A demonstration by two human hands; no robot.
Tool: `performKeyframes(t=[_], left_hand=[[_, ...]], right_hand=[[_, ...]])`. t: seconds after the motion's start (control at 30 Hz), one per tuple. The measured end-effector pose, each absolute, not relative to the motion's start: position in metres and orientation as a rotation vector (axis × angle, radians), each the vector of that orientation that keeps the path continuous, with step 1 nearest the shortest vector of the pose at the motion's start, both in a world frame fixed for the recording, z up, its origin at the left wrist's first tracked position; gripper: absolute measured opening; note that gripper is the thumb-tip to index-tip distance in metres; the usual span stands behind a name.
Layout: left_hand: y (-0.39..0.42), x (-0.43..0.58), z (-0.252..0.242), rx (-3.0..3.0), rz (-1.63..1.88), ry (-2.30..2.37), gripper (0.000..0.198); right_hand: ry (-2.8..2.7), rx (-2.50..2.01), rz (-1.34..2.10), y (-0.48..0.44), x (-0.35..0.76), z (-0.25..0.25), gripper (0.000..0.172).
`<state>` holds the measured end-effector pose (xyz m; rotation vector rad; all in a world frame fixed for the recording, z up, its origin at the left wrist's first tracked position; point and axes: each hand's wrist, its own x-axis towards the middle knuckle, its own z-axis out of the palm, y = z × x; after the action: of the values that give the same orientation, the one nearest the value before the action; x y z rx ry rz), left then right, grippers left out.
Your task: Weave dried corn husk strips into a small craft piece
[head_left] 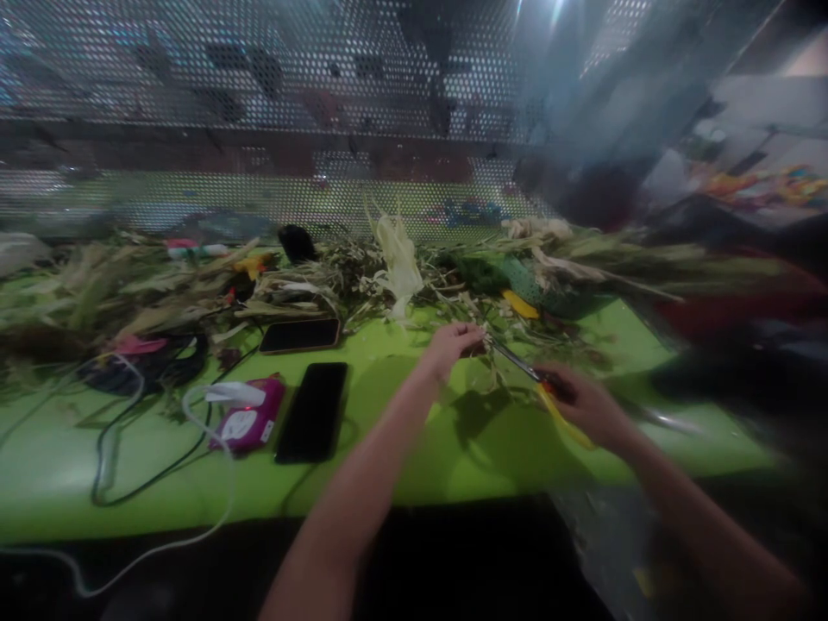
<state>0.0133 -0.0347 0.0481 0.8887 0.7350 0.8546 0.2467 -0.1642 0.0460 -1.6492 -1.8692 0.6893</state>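
My left hand (454, 347) reaches over the green table, fingers pinched on a small dry plant sprig (494, 373) with thin stems hanging down. From the right, my right hand (586, 404) grips scissors (514, 356) by their yellow and dark handles. Their metal blades point left and meet the sprig close to my left fingertips. Blur hides whether the blades are apart. Just beyond my hands stands a pale corn husk (396, 259), amid loose dried stems and leaves.
A purple wipes pack (249, 423) with a white cable across it, a black phone (314, 412) and another phone (299, 335) lie to the left. Dried leaves (155, 280) are heaped at the back left. A green basket (549, 289) stands back right, before a perforated metal screen (291, 78).
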Motion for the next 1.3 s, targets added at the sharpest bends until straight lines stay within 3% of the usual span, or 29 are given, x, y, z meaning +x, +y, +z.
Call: performKeyframes(t=[0.57,0.9,1.3], left_hand=[[-0.036,0.016,0.045,0.892,0.815,0.716,0.025],[-0.042,0.013,0.057,0.999,0.904,0.809,0.024],[-0.051,0.021,0.055,1.704,1.298,0.827,0.011]], right_hand=[[-1.713,-1.627,0.579,-0.154,0.235,0.039,0.038],[-1.174,-1.616,0.887,-0.145,0.228,0.052,0.046],[-1.073,-1.296,0.912,-0.093,0.172,0.082,0.053]])
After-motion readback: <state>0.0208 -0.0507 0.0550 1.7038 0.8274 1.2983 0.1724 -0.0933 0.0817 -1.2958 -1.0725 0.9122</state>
